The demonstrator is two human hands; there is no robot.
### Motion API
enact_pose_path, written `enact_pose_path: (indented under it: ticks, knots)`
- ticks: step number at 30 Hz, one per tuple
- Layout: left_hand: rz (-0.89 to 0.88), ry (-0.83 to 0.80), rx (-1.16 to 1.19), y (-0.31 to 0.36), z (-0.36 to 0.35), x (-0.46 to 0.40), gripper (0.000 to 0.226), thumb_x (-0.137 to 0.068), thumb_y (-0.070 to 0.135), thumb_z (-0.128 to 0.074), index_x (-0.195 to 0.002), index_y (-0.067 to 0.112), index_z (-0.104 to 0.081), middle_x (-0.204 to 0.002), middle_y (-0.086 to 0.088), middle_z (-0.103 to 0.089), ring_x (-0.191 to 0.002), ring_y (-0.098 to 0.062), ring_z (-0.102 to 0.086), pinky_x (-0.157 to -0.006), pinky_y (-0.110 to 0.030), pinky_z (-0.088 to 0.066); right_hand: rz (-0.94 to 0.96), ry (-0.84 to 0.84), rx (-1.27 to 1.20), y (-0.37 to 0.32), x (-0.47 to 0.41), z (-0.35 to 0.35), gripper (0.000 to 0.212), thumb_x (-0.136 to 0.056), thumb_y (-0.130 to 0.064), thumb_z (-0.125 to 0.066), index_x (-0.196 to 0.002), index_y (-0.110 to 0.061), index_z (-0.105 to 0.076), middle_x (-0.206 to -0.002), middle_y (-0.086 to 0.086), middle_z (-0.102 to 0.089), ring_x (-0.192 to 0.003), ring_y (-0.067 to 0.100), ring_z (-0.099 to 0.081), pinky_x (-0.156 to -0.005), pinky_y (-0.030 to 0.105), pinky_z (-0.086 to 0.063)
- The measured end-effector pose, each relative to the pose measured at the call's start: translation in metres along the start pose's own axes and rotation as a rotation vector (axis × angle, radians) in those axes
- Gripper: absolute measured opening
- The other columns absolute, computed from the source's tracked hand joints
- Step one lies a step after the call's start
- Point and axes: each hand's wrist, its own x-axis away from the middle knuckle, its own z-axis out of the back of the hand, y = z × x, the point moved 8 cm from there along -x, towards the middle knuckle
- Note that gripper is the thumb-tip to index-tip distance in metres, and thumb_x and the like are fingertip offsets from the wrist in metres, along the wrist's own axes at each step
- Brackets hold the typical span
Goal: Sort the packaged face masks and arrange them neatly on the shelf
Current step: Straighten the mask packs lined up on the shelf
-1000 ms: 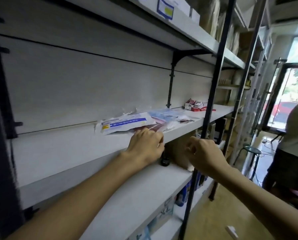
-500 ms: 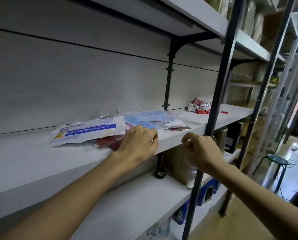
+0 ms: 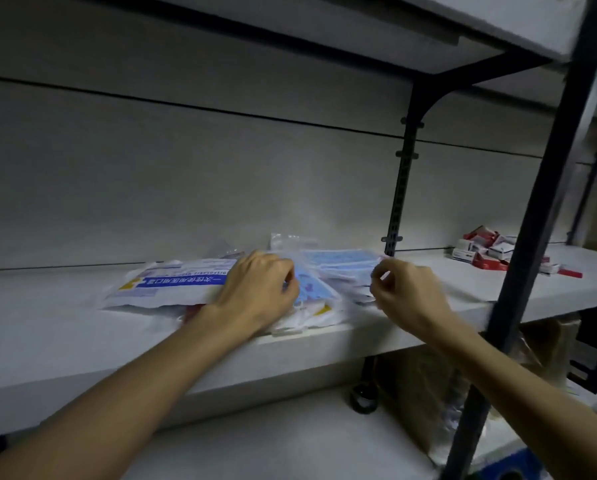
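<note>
A loose pile of packaged face masks lies on the middle shelf (image 3: 47, 334). On its left is a white packet with a blue band (image 3: 172, 282). Clear packets of blue masks (image 3: 340, 261) lie at the back right, and another blue mask packet (image 3: 312, 292) sits between my hands. My left hand (image 3: 255, 292) lies on the pile with its fingers curled down over the blue mask packet's left edge. My right hand (image 3: 407, 296) is at the pile's right side, thumb and forefinger pinching the edge of a clear packet. The view is blurred.
Small red and white boxes (image 3: 480, 252) lie further right on the same shelf. A black upright post (image 3: 532, 237) stands in front, right of my right arm, with a bracket rail (image 3: 399, 188) against the back wall. Below are a brown paper bag (image 3: 428, 393) and a black roll (image 3: 362, 398).
My view has come closer to the shelf. My right hand has risen from below the shelf edge to the pile's right side. My left hand stays on the packets.
</note>
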Motion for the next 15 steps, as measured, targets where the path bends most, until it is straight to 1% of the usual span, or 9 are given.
enact_pose_path:
  ticks: [3, 6, 8, 10, 11, 12, 13, 14, 15]
  knots:
    - [0.028, -0.024, -0.033, -0.011, -0.009, -0.016, 0.022, -0.089, 0.039, -0.053, -0.095, 0.022, -0.066, -0.104, 0.001, -0.068, -0.104, -0.023, -0.055, -0.076, -0.027, -0.035, -0.005, 0.017, -0.025, 0.005, -0.025, -0.009, 0.01, -0.088, -0.023, -0.056, -0.093, -0.022, -0.064, -0.08, 0.0, -0.071, -0.068, 0.024, -0.066, -0.067, 0.041, -0.058]
    - [0.029, -0.054, -0.107, -0.02, -0.017, -0.034, 0.029, -0.09, 0.047, -0.053, -0.099, 0.023, -0.066, -0.107, 0.0, -0.067, -0.108, -0.024, -0.055, -0.085, -0.028, -0.039, 0.005, 0.016, 0.037, 0.008, -0.05, -0.017, 0.013, -0.087, -0.023, -0.053, -0.093, -0.021, -0.065, -0.083, 0.001, -0.071, -0.074, 0.025, -0.064, -0.068, 0.036, -0.055]
    - [0.033, -0.087, -0.167, -0.024, -0.023, -0.044, 0.036, -0.09, 0.052, -0.051, -0.098, 0.021, -0.066, -0.108, -0.003, -0.066, -0.108, -0.026, -0.054, -0.085, -0.028, -0.038, -0.001, 0.006, 0.076, 0.012, -0.067, -0.021, 0.015, -0.089, -0.024, -0.052, -0.094, -0.021, -0.065, -0.088, 0.003, -0.072, -0.075, 0.025, -0.063, -0.066, 0.034, -0.053]
    - [0.044, -0.118, -0.198, -0.028, -0.03, -0.052, 0.04, -0.089, 0.057, -0.05, -0.082, 0.019, -0.061, -0.101, -0.006, -0.066, -0.105, -0.028, -0.055, -0.081, -0.029, -0.038, -0.023, 0.012, 0.099, 0.019, -0.083, -0.025, 0.017, -0.089, -0.025, -0.053, -0.097, -0.019, -0.067, -0.091, 0.005, -0.072, -0.08, 0.028, -0.063, -0.064, 0.031, -0.049]
    - [0.053, -0.13, -0.204, -0.03, -0.034, -0.056, 0.044, -0.088, 0.058, -0.05, -0.071, 0.017, -0.052, -0.094, -0.007, -0.064, -0.102, -0.029, -0.056, -0.077, -0.029, -0.037, -0.03, 0.018, 0.112, 0.023, -0.089, -0.027, 0.019, -0.09, -0.026, -0.054, -0.099, -0.017, -0.068, -0.092, 0.006, -0.072, -0.082, 0.029, -0.063, -0.065, 0.031, -0.049]
    - [0.063, -0.143, -0.205, -0.032, -0.037, -0.058, 0.049, -0.088, 0.058, -0.05, -0.064, 0.016, -0.045, -0.085, -0.007, -0.061, -0.099, -0.03, -0.056, -0.074, -0.029, -0.035, -0.037, 0.017, 0.126, 0.027, -0.095, -0.03, 0.021, -0.09, -0.028, -0.054, -0.101, -0.017, -0.068, -0.093, 0.007, -0.072, -0.086, 0.03, -0.064, -0.067, 0.031, -0.05]
    - [0.068, -0.151, -0.198, -0.033, -0.041, -0.061, 0.05, -0.088, 0.058, -0.05, -0.062, 0.015, -0.045, -0.079, -0.007, -0.057, -0.097, -0.03, -0.056, -0.073, -0.029, -0.034, -0.043, 0.015, 0.141, 0.032, -0.101, -0.032, 0.024, -0.09, -0.029, -0.055, -0.103, -0.016, -0.069, -0.095, 0.008, -0.072, -0.089, 0.031, -0.064, -0.07, 0.033, -0.051]
    - [0.071, -0.155, -0.186, -0.033, -0.044, -0.064, 0.049, -0.088, 0.058, -0.05, -0.065, 0.015, -0.052, -0.078, -0.006, -0.058, -0.096, -0.03, -0.057, -0.073, -0.029, -0.036, -0.053, 0.007, 0.157, 0.036, -0.106, -0.035, 0.026, -0.09, -0.031, -0.055, -0.105, -0.015, -0.069, -0.097, 0.01, -0.072, -0.093, 0.032, -0.063, -0.073, 0.034, -0.052]
    - [0.073, -0.165, -0.179, -0.033, -0.048, -0.066, 0.046, -0.089, 0.058, -0.05, -0.074, 0.016, -0.062, -0.082, -0.006, -0.063, -0.096, -0.029, -0.058, -0.075, -0.029, -0.038, -0.063, -0.004, 0.176, 0.04, -0.11, -0.037, 0.028, -0.09, -0.032, -0.056, -0.107, -0.015, -0.068, -0.099, 0.011, -0.071, -0.096, 0.033, -0.062, -0.076, 0.035, -0.052]
